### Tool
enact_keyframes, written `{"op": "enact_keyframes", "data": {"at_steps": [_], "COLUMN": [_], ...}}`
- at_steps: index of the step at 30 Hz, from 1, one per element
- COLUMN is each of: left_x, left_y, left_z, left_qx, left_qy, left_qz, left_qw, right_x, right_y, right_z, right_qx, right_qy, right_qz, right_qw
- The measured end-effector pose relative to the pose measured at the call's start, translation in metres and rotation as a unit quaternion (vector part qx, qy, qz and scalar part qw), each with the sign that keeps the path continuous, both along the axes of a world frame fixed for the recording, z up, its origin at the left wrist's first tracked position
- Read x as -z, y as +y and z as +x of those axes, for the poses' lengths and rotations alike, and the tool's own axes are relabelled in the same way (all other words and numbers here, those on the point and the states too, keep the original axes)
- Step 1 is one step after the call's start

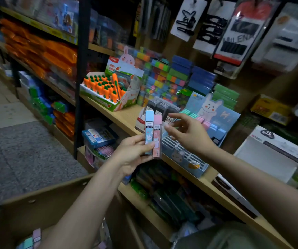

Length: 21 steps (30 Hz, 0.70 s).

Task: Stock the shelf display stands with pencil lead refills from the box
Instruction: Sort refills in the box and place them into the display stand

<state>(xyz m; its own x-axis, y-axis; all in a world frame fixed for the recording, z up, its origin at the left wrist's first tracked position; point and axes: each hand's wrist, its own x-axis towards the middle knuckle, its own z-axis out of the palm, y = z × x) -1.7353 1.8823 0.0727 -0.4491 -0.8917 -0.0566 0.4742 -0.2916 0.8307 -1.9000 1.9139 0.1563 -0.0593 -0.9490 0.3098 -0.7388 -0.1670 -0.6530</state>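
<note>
This is a stationery shop aisle. Wooden shelves (126, 117) on black metal uprights (80, 78) run along a tiled floor (2, 112), packed with stock in repeated rows: stacks of orange packets (42, 51), a display box of carrot-shaped pens (106, 88), blocks of coloured sticky notes (164, 78) and a blue rabbit-printed display stand (211, 112). Carded hair clips (189, 20) hang on hooks above. A cardboard box (36, 203) stands open below.

Blue lead refill (149, 132) and pink lead refill (157, 136), upright, side by side, before bunny display stand (195, 159)
</note>
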Motion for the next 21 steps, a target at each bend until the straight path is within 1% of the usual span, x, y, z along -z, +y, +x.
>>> {"op": "enact_keyframes", "data": {"at_steps": [2, 8, 10, 12, 15, 16, 18, 21], "left_x": [-0.001, -0.004, -0.005, -0.007, -0.006, -0.006, -0.003, 0.003], "left_y": [0.009, 0.03, 0.035, 0.037, 0.036, 0.036, 0.036, 0.037], "left_z": [-0.003, -0.008, -0.012, -0.016, -0.024, -0.027, -0.032, -0.037], "left_qx": [0.02, 0.07, 0.083, 0.077, 0.044, 0.037, 0.031, 0.032], "left_qy": [-0.009, -0.053, -0.065, -0.065, -0.062, -0.064, -0.082, -0.102], "left_qz": [-0.017, -0.054, -0.071, -0.077, -0.062, -0.057, -0.057, -0.058], "left_qw": [1.0, 0.995, 0.992, 0.992, 0.995, 0.996, 0.995, 0.993], "right_x": [0.002, 0.0, -0.004, -0.013, -0.033, -0.039, -0.045, -0.043], "right_y": [0.011, 0.037, 0.046, 0.053, 0.061, 0.064, 0.069, 0.07], "right_z": [0.001, -0.003, -0.011, -0.025, -0.056, -0.067, -0.084, -0.094], "right_qx": [-0.016, -0.023, -0.012, 0.011, 0.063, 0.077, 0.1, 0.105], "right_qy": [-0.022, -0.008, -0.004, -0.023, -0.052, -0.034, 0.032, 0.093], "right_qz": [0.0, 0.015, 0.017, 0.007, -0.042, -0.07, -0.122, -0.159], "right_qw": [1.0, 1.0, 1.0, 1.0, 0.996, 0.994, 0.987, 0.977]}}
